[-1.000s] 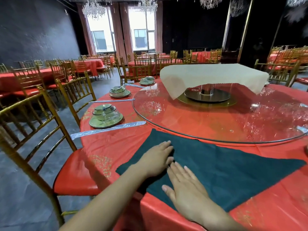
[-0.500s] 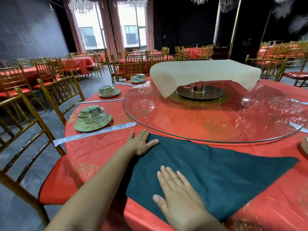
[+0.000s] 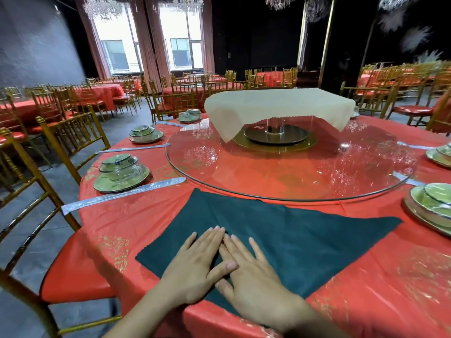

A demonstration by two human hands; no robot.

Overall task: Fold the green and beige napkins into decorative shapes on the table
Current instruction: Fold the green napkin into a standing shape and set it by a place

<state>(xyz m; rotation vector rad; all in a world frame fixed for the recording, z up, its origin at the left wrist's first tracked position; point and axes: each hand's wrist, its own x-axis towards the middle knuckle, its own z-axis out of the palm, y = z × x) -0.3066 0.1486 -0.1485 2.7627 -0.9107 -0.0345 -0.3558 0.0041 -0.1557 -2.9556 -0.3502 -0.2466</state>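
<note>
A dark green napkin (image 3: pixel 288 230) lies spread flat on the red tablecloth (image 3: pixel 136 223) near the table's front edge, one corner pointing far left, another far right. My left hand (image 3: pixel 197 267) and my right hand (image 3: pixel 253 274) lie side by side, flat, fingers straight, pressing the napkin's near part. The left thumb touches the right hand. A beige napkin (image 3: pixel 278 106) is draped over a raised stand at the centre of the glass turntable (image 3: pixel 288 167).
Green plate-and-bowl settings (image 3: pixel 121 170) sit at the left, with others at the right (image 3: pixel 432 206). Wrapped utensils (image 3: pixel 122 195) lie beside them. A gold chair with a red seat (image 3: pixel 73 272) stands at the near left. More red tables and gold chairs fill the room.
My left hand has come back from the napkin's far left corner to lie next to my right hand. The napkin's left part now lies flatter. The camera has shifted.
</note>
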